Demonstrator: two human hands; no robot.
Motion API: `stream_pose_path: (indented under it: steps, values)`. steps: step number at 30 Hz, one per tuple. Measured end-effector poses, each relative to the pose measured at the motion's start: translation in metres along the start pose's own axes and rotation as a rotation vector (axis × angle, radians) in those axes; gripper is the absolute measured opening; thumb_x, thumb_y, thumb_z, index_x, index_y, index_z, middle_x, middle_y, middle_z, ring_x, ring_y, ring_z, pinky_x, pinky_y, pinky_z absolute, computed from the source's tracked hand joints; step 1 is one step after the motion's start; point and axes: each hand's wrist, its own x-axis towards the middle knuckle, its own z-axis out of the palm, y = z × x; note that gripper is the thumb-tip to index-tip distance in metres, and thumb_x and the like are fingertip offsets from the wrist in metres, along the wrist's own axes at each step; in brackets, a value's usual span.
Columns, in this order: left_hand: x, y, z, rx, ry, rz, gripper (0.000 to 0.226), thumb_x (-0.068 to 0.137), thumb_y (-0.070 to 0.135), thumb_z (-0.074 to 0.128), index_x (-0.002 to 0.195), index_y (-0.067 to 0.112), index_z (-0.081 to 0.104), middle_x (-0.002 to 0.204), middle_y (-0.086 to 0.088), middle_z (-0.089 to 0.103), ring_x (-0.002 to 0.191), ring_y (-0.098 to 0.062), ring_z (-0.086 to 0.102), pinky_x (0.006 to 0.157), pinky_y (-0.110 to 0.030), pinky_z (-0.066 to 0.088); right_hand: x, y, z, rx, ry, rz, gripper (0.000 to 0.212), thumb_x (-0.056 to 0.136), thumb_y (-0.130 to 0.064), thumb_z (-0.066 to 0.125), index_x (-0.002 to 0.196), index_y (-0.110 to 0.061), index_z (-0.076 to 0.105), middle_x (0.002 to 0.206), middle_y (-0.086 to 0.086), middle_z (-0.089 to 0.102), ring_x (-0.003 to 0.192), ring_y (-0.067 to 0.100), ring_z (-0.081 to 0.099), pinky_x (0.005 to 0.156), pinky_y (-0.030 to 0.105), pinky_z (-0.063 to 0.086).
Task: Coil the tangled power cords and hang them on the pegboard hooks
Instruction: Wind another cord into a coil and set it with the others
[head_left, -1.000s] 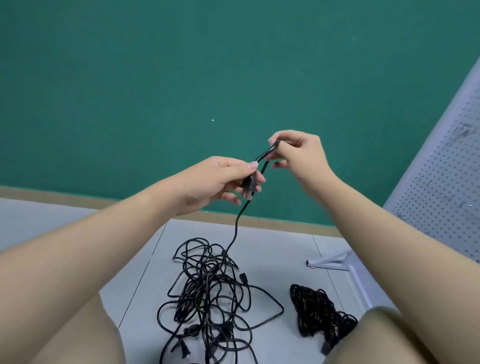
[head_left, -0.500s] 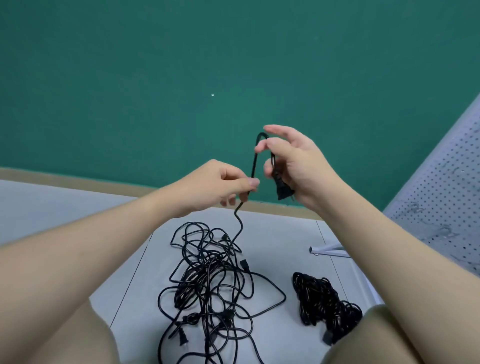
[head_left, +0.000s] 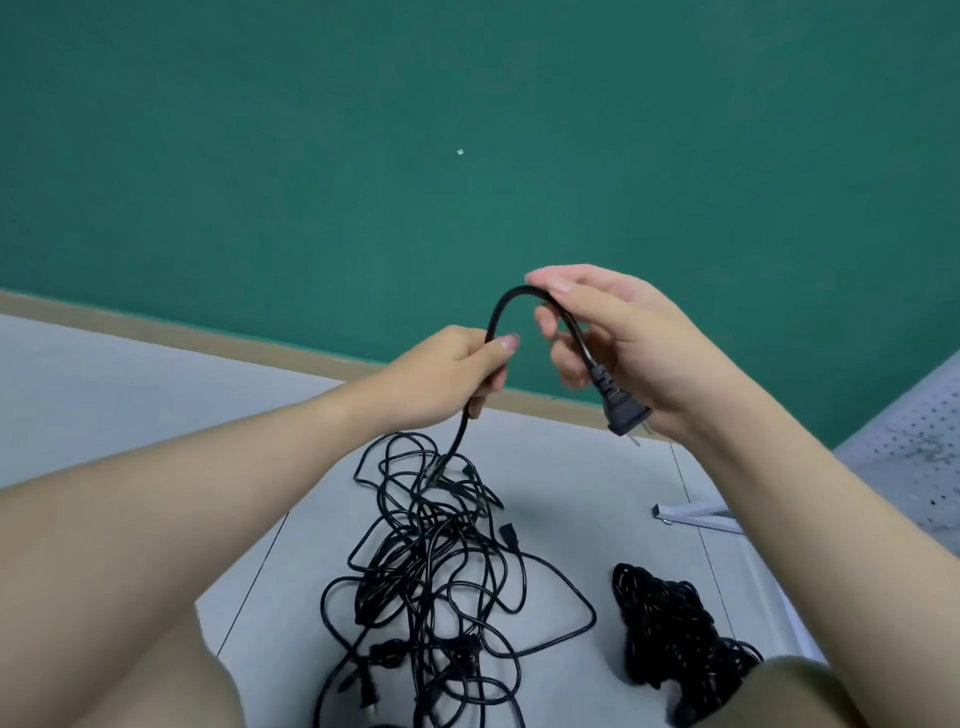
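Two bare hands were raised in front of a green wall (head_left: 311, 156), sharing one black power cord (head_left: 501, 312). The left hand (head_left: 457, 379) had its fingers curled round the cord, the thumb pressed along it, and the cord dropped from below that fist toward the floor. Above the left hand the cord rose in a tight arch and came over to the right hand (head_left: 623, 343), whose thumb and forefinger pinched it near the top of the arch, the other fingers loosely bent behind it. From that pinch the cord's end ran down across the right palm and finished in a black two-pin plug (head_left: 626, 415), which hung by the heel of the hand with its metal pins pointing down and to the right.

On the pale grey floor (head_left: 130, 395) below lay a loose tangle of black power cords (head_left: 441, 582), and the held cord ran down into its far edge. Just beside the tangle, to the right, sat a tighter black cord bundle (head_left: 670, 629), partly hidden by the person's right knee. A white perforated pegboard (head_left: 914, 447) stood at the right edge, its white metal foot (head_left: 696, 517) resting on the floor.
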Motion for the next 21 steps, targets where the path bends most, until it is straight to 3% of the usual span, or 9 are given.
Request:
stream_pose_path:
  steps: [4,7,9,11,13,16,17,19,21]
  values:
    - [0.01,-0.01,-0.011,0.122,0.125,0.003,0.048,0.109,0.04,0.042,0.069,0.015,0.048,0.055,0.003,0.043,0.048,-0.014,0.043,0.052,-0.032,0.05,0.007,0.009,-0.014,-0.139,-0.17,0.134,0.041,0.096,-0.05,0.059,0.109,-0.013,0.07,0.077,0.005,0.064,0.065,0.019,0.056,0.065,0.029,0.044]
    - [0.012,-0.019,-0.012,0.236,0.138,0.001,0.05,0.108,0.041,0.044,0.066,0.016,0.052,0.058,-0.007,0.046,0.051,-0.013,0.041,0.053,-0.032,0.037,0.007,0.014,-0.007,-0.151,-0.278,0.156,0.039,0.1,-0.05,0.056,0.098,-0.015,0.074,0.09,0.008,0.072,0.083,0.022,0.068,0.075,0.028,0.054]
    - [0.015,-0.022,-0.009,0.275,0.134,0.005,0.049,0.109,0.039,0.043,0.065,0.019,0.054,0.061,-0.005,0.05,0.056,-0.013,0.042,0.058,-0.032,0.036,0.008,0.02,0.0,-0.129,-0.284,0.173,0.034,0.103,-0.039,0.055,0.088,-0.013,0.069,0.095,0.006,0.073,0.089,0.021,0.071,0.078,0.028,0.056]
    - [0.019,-0.022,-0.008,0.323,0.185,0.002,0.049,0.109,0.04,0.042,0.066,0.019,0.057,0.059,0.002,0.05,0.056,-0.012,0.043,0.057,-0.03,0.033,0.009,0.023,0.005,-0.042,-0.228,0.244,0.034,0.108,-0.031,0.049,0.08,-0.015,0.059,0.086,0.007,0.071,0.075,0.021,0.07,0.07,0.028,0.058]
    - [0.023,-0.022,-0.01,0.356,0.279,-0.01,0.049,0.108,0.043,0.042,0.07,0.016,0.06,0.053,0.007,0.046,0.05,-0.007,0.042,0.053,-0.027,0.031,0.009,0.025,0.004,-0.084,-0.14,0.299,0.039,0.11,-0.038,0.046,0.078,-0.017,0.05,0.068,0.005,0.063,0.053,0.02,0.058,0.054,0.027,0.05]
    - [0.026,-0.023,-0.016,0.361,0.386,0.0,0.049,0.107,0.044,0.044,0.076,0.011,0.059,0.05,0.01,0.04,0.045,-0.009,0.036,0.049,-0.029,0.028,0.013,0.027,-0.01,-0.581,0.047,0.2,0.051,0.106,-0.053,0.045,0.069,-0.018,0.044,0.051,-0.004,0.042,0.045,0.017,0.04,0.054,0.032,0.045]
    - [0.027,-0.023,-0.02,0.367,0.392,-0.002,0.049,0.106,0.046,0.045,0.077,0.009,0.058,0.051,0.01,0.04,0.044,-0.009,0.034,0.049,-0.03,0.028,0.014,0.028,-0.014,-0.642,0.096,0.178,0.054,0.105,-0.056,0.045,0.065,-0.02,0.041,0.051,-0.005,0.036,0.047,0.017,0.036,0.055,0.033,0.042]
    - [0.027,-0.027,-0.028,0.382,0.305,-0.055,0.053,0.103,0.053,0.049,0.078,0.007,0.061,0.054,0.007,0.041,0.043,-0.008,0.035,0.047,-0.025,0.031,0.017,0.03,-0.023,-0.469,0.228,0.195,0.055,0.104,-0.055,0.048,0.061,-0.024,0.035,0.053,-0.005,0.03,0.048,0.019,0.029,0.055,0.032,0.03]
    - [0.023,-0.036,-0.036,0.334,0.074,-0.184,0.061,0.098,0.066,0.047,0.082,0.011,0.067,0.056,0.007,0.044,0.047,-0.01,0.046,0.056,-0.025,0.05,0.018,0.029,-0.031,-0.117,0.349,0.213,0.051,0.106,-0.048,0.052,0.063,-0.025,0.035,0.053,-0.007,0.026,0.046,0.016,0.022,0.05,0.028,0.026]
